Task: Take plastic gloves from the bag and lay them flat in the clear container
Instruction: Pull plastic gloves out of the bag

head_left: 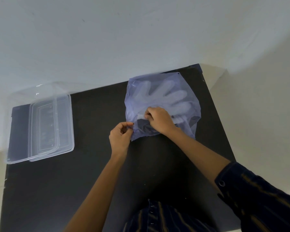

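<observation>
1. The gloves (164,96) are lying inside the bag (189,124), a pale stack with its fingers fanning toward the far right, showing through the bluish film.
2. The bag is lying on the black table (90,173), toward its far right corner, with the open mouth facing me.
3. My right hand (159,119) is reaching into the mouth, with fingertips pinching something white at the cuff end of the gloves; how many gloves I am gripping is hard to tell.
4. My left hand (120,138) is pinching the near left edge of the bag between thumb and fingers, holding the mouth open.
5. The container (18,131) is sitting well apart at the table's left edge, and I am seeing no gloves in it.
6. Its lid (65,124) is lying just beside it on the right, overlapping it; where one clear piece ends and the other begins is hard to make out.
7. My striped sleeve (258,198) is being cut off by the frame's right edge.
</observation>
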